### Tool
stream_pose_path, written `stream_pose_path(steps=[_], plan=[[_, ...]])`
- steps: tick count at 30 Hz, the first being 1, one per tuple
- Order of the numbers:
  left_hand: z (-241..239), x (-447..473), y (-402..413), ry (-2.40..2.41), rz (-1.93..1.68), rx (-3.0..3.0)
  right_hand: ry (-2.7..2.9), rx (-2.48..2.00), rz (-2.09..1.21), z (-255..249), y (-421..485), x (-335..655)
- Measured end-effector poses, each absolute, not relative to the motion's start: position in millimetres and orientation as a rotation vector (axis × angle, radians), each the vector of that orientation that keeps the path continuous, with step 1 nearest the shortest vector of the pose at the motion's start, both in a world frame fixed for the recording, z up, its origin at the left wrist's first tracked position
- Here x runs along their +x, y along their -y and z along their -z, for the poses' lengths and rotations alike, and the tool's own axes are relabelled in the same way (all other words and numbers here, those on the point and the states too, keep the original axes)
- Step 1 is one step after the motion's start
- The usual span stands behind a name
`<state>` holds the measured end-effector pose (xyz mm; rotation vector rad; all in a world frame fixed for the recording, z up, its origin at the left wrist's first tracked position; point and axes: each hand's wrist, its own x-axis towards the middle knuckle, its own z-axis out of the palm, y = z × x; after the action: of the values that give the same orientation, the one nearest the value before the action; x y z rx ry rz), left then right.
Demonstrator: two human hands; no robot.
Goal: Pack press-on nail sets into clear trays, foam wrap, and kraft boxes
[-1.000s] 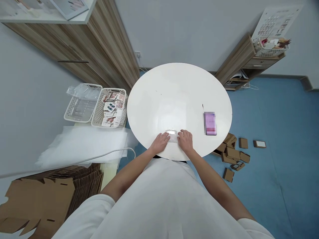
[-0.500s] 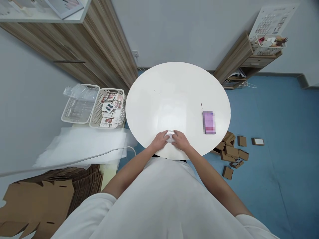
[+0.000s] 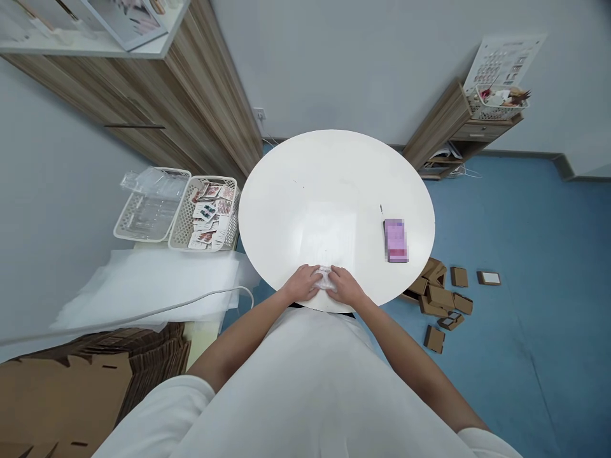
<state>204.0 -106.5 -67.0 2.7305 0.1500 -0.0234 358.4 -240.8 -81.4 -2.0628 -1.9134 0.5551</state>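
A small, whitish see-through wrapped bundle point(image 3: 325, 278) lies at the near edge of the round white table point(image 3: 324, 172). My left hand point(image 3: 302, 284) grips its left side with bent fingers. From the right, my right hand point(image 3: 346, 287) holds the other side, thumb and fingers curled in. The fingers cover both ends, and what is inside the wrapping cannot be made out. Farther right on the tabletop lies a phone point(image 3: 396, 240) with a blurred purple screen.
Left of the table stand a basket of printed packets point(image 3: 210, 213) and a basket of clear plastic bags point(image 3: 153, 213). White sheets point(image 3: 153, 283) and flattened cardboard point(image 3: 67, 394) lie nearer. Small brown boxes point(image 3: 440, 297) are heaped on the floor at right.
The camera view has tilted a little, so the whole scene sits slightly lower. Both hands keep hold of the bundle, which looks more crumpled between the fingers.
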Motion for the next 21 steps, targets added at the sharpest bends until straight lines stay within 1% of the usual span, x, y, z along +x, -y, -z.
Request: stream_pose_path(steps=[3,9,13,21], plan=[[61.6,203.0,108.8,-0.154,0.05,2.725,1.922,-2.077,-0.56,75.8,244.8,354.6],[51.9,212.1,103.4,-0.203,0.078,2.685,1.928,-2.138,-0.382,59.6,243.5,352.9],[43.9,223.1,94.9,-0.225,0.141,2.622,1.887,-2.212,-0.325,51.1,237.2,355.8],[44.5,236.4,84.0,-0.346,-0.017,2.665,1.87,-2.216,-0.383,45.5,224.4,368.9]])
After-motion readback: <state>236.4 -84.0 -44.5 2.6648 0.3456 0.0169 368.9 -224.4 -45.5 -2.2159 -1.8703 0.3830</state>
